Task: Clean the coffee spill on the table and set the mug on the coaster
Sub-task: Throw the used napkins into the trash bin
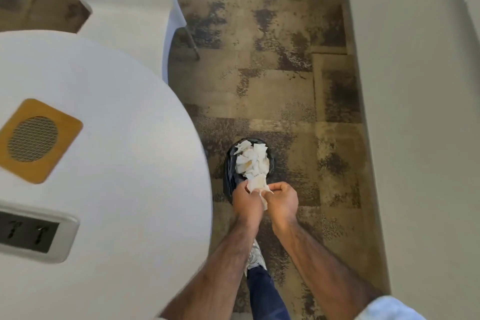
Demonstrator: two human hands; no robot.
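Both hands are out over a small black-lined waste bin (230, 171) on the patterned carpet (285, 86), just beside the round white table (117, 138). The left hand (246, 200) and right hand (284, 200) sit close together, fingers curled and pinching the same crumpled, brown-stained paper towel (258, 184) between them; it looks bunched w/ both hands so the damp wad stays in one lump and drops clean into the bin rather than onto the carpet. Neither hand has let go: the wad hangs at the near rim of the bin, touching or nearly touching the used paper (250, 160) already heaped inside (can't tell which). The bin looks nearly full, so the wad may need a push down or it could slide off. On the table the coaster (39, 139), a tan square w/ a round mesh centre, lies bare near the left edge, nothing on it. The mug isn't in view, so can't say where it stands. No spill shows on the part of the tabletop in frame, but a good part lies out of frame. A white device w/ a dark display (28, 232) sits nearer the person. Judging by this, wiping looks about done and the mug step is left.
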